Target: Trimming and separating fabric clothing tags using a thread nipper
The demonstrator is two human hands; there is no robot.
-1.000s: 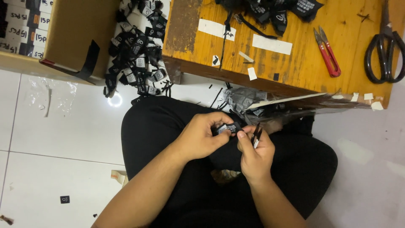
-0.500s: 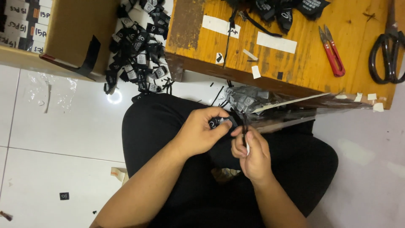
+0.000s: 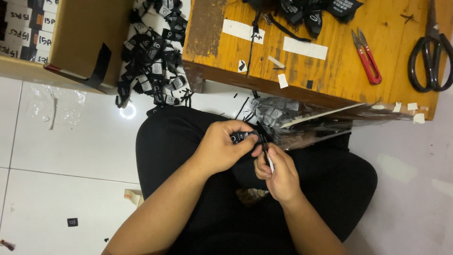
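Over my lap I see my left hand (image 3: 222, 148) pinching a small black label (image 3: 239, 137) between thumb and fingers. My right hand (image 3: 278, 172), touching it, grips a thin white-tipped tool (image 3: 267, 156). Red thread snips (image 3: 367, 57) lie near the wooden table's (image 3: 330, 75) front edge.

Bright, even indoor light from above — a round lamp glare (image 3: 127, 112) shines on the glossy white floor tiles (image 3: 71, 141). Shadows are soft and short. The wooden table (image 3: 339, 61) looks warm and sharp; the hands (image 3: 222, 148) are slightly soft — mild stretching at the edges.
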